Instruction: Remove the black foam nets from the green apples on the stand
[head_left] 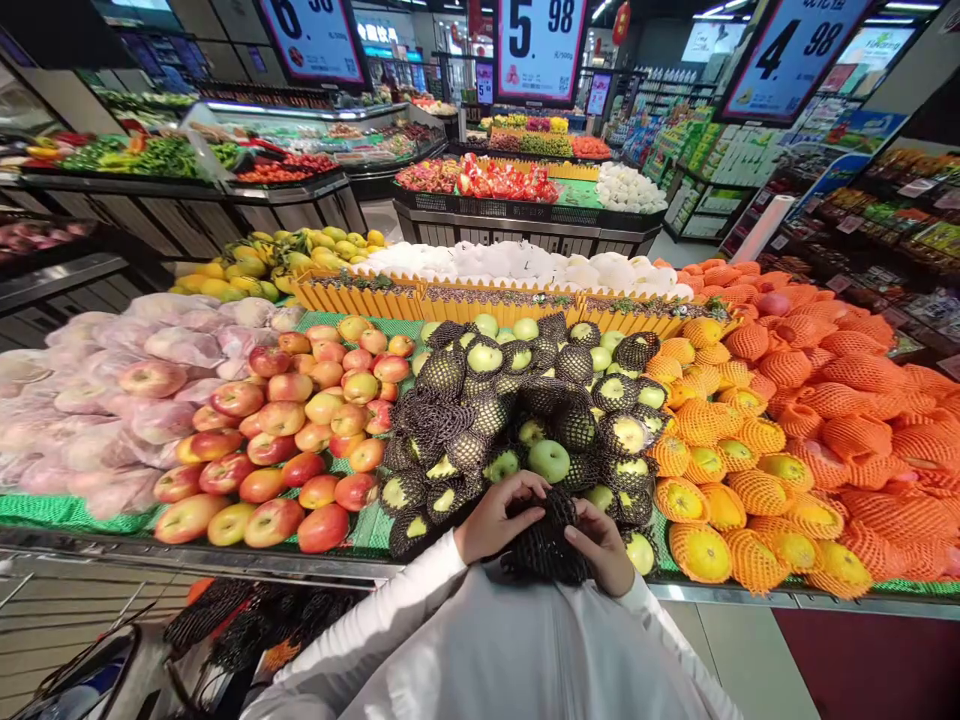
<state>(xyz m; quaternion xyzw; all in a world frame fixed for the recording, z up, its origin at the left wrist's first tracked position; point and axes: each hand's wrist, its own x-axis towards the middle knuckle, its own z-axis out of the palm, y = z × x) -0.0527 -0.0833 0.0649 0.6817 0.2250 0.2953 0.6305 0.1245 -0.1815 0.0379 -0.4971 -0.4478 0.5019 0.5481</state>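
Close to my body, my left hand [504, 515] and my right hand [600, 545] pinch a black foam net sleeve [551, 540] from both sides. Whether fruit sits inside that sleeve is hidden. Just beyond my fingers rests a bare green apple [549, 460] on the pile. Around it lie several green apples wrapped in black net sleeves [480, 450]. A bunch of loose black net sleeves [435, 425] lies on the left part of the pile.
Red-yellow apples [274, 520] lie left of the green ones, with wrapped pale fruit [112, 400] farther left. Fruit in orange nets [705, 555] fills the right side. A metal display edge [300, 567] runs before me. A cart [97, 670] holding black nets stands lower left.
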